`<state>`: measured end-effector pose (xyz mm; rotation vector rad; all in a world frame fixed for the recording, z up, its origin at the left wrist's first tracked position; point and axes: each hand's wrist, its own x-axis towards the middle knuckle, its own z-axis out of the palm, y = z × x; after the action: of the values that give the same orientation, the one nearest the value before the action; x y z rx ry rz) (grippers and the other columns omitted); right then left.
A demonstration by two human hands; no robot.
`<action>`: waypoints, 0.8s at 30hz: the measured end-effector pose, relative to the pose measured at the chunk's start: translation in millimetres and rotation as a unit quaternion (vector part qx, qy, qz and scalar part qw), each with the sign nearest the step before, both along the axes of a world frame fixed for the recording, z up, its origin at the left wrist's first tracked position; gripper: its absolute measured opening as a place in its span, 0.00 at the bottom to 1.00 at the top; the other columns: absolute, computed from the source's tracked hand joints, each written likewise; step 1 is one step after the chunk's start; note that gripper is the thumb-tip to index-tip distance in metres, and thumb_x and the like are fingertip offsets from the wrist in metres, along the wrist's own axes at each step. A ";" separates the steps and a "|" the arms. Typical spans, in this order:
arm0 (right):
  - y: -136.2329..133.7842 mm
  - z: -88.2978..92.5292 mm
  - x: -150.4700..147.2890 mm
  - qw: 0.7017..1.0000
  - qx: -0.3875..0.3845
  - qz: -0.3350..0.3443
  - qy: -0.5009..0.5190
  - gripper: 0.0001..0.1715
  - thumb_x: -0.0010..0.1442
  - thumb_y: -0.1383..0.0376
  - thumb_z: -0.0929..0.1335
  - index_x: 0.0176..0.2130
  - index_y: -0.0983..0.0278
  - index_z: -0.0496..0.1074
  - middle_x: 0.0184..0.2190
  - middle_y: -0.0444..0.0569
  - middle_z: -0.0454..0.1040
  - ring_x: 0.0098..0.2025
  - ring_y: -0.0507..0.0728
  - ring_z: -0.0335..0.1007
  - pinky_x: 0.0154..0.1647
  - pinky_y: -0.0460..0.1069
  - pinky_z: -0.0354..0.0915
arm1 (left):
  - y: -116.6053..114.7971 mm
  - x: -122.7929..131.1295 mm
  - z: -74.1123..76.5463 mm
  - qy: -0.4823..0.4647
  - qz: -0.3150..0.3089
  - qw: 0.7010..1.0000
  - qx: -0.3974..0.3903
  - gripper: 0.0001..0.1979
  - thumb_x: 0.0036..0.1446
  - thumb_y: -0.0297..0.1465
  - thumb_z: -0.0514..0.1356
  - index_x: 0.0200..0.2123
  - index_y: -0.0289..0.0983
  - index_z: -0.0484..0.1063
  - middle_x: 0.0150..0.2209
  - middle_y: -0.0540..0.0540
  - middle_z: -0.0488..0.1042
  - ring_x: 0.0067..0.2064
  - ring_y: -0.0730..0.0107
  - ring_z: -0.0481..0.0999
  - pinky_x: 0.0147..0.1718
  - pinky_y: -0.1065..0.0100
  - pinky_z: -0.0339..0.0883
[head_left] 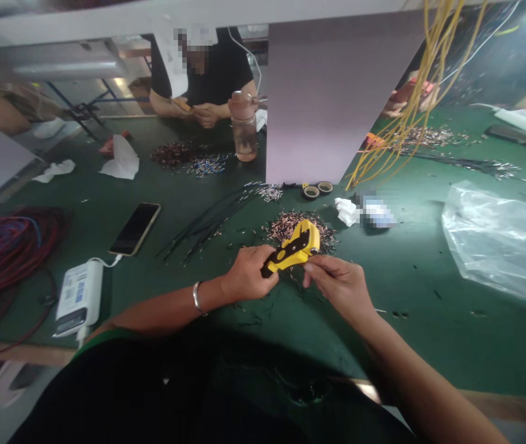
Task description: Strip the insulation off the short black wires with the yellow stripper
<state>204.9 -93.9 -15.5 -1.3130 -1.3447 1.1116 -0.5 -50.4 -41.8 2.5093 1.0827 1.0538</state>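
Observation:
My left hand point(253, 272) is closed around the handles of yellow and black crimping pliers point(294, 246), with their head pointing up and to the right. At the right side of that head, the thumb and fingers of my right hand point(336, 279) are pinched together. What they hold is too small to make out. Just behind the pliers lies a loose pile of small copper-coloured pieces with dark ends point(285, 225). Thin black wires point(207, 219) are spread on the green table to the left of the pile, some with light-coloured tips.
A phone point(135, 229) and a white power bank point(79, 296) lie left, near coiled red cables point(8, 265). Tape rolls point(311, 192) sit by an upright panel point(322, 98). Yellow wires point(433, 80) hang right, above a plastic bag point(498, 240). Across stands a bottle point(245, 132) near another person.

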 end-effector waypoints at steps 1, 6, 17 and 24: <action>0.1 0.2 0.1 1.000 0.001 0.001 -0.006 0.10 0.54 0.60 0.69 0.29 0.63 0.80 0.16 0.42 0.73 0.17 0.50 0.61 0.19 0.47 0.60 | 0.2 -0.1 -0.2 -0.004 -0.003 1.000 -0.001 0.06 0.48 0.29 0.57 0.33 0.40 0.66 0.22 0.52 0.69 0.23 0.70 0.69 0.26 0.68 0.63; 0.9 1.4 0.5 0.999 0.011 -0.003 -0.042 0.11 0.54 0.61 0.69 0.28 0.63 0.80 0.17 0.43 0.74 0.19 0.50 0.64 0.22 0.47 0.63 | 3.0 1.0 2.4 -0.038 0.000 0.995 -0.089 0.03 0.46 0.29 0.57 0.28 0.39 0.65 0.20 0.53 0.65 0.22 0.73 0.66 0.25 0.69 0.60; 8.0 -9.9 4.9 0.995 0.019 -0.067 -0.066 0.12 0.56 0.60 0.68 0.32 0.63 0.81 0.15 0.42 0.72 0.21 0.52 0.66 0.25 0.48 0.64 | 25.1 -1.2 14.6 -0.317 -0.196 0.685 -0.627 0.15 0.38 0.27 0.62 0.35 0.34 0.70 0.27 0.47 0.72 0.26 0.68 0.72 0.29 0.62 0.68; 5.1 -2.0 10.2 0.991 0.062 -0.094 -0.066 0.12 0.57 0.60 0.67 0.34 0.63 0.79 0.17 0.42 0.73 0.20 0.50 0.64 0.24 0.48 0.63 | 28.7 -6.4 16.8 -0.327 -0.301 0.533 -0.720 0.20 0.36 0.29 0.60 0.38 0.29 0.74 0.29 0.43 0.71 0.28 0.64 0.72 0.30 0.60 0.67</action>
<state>215.1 -88.8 -17.6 -1.4081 -1.3326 0.8133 -6.9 -21.7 -25.0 0.7688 0.3360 0.3562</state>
